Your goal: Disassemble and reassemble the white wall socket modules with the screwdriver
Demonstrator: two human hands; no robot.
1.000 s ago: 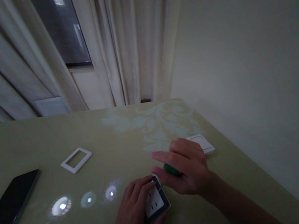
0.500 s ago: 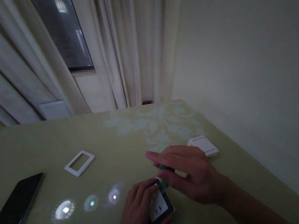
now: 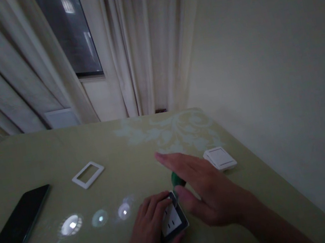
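Note:
My left hand (image 3: 151,228) grips a wall socket (image 3: 174,222) with a white face, dark border and slots, holding it tilted at the table's near side. Its fingers lie over the socket's left and upper part, with the thumb along the lower edge. My right hand (image 3: 207,185) has a green-handled screwdriver (image 3: 177,178) between its thumb and outstretched fingers. The screwdriver stands over the socket's top edge, its tip end at the dark border. The screw under it is too small to make out.
On the glossy table (image 3: 116,146) lie a white rectangular frame (image 3: 88,175) and a dark phone-like slab (image 3: 19,224) at left. A white wall switch (image 3: 220,158) rests behind my right hand. The wall (image 3: 286,95) borders the table's right edge; curtains (image 3: 149,44) hang behind.
My right hand's fingers have lifted and opened away from the thumb, showing more of the green handle. My left hand and the socket stay nearly in place. The view has shifted slightly.

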